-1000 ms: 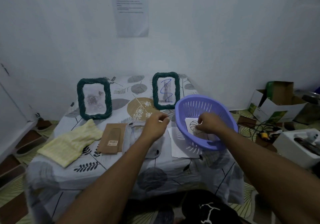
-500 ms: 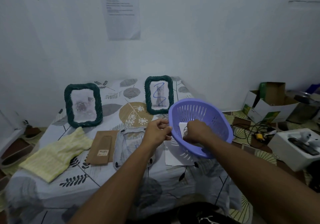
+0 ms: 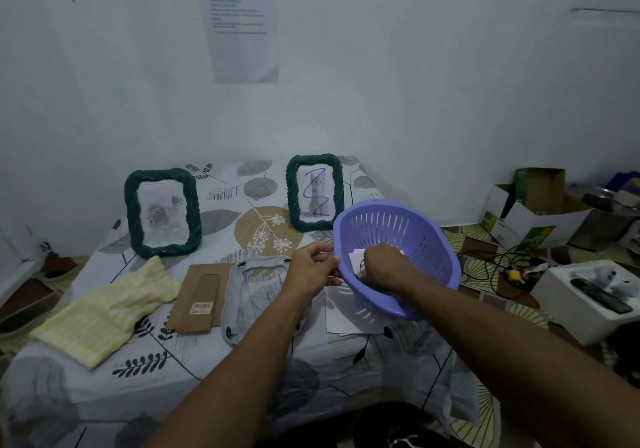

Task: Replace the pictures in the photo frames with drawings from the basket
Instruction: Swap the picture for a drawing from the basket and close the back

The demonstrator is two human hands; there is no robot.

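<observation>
A purple slotted basket is tilted toward me at the table's right edge. My left hand grips its near left rim. My right hand is inside it, fingers curled on the white drawings there. Two dark green rope frames stand at the back: the left frame holds a faint rose picture, the right frame a cat picture with a blue scribble. A third frame lies flat beside its brown backing board.
A yellow cloth lies at the front left of the leaf-patterned tablecloth. White papers sit under the basket. Off the table to the right are open cardboard boxes, cables and a white box.
My left hand moved right from the flat frame to the basket's rim and took hold of it. The basket tilted more toward me. My right hand stayed on the drawings inside.
</observation>
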